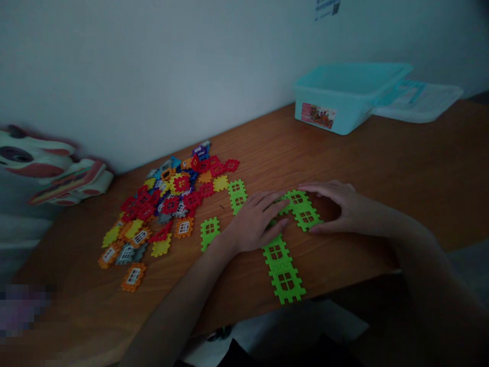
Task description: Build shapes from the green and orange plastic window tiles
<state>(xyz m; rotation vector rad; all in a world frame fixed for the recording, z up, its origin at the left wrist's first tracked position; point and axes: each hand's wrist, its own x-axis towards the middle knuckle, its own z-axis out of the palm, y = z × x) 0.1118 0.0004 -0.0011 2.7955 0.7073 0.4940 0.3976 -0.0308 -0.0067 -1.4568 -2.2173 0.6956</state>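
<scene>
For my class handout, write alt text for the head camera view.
The left hand and right hand rest on linked bright green plastic window tiles on a wooden desk. A heap of red, orange, yellow and blue plastic tiles lies to the left; a turquoise plastic box stands by the wall.

On a wooden desk, the left hand lies spread over a strip of linked green plastic window tiles, the right hand curves around its upper end, and a heap of multicoloured tiles and a teal storage box lie farther off.
</scene>
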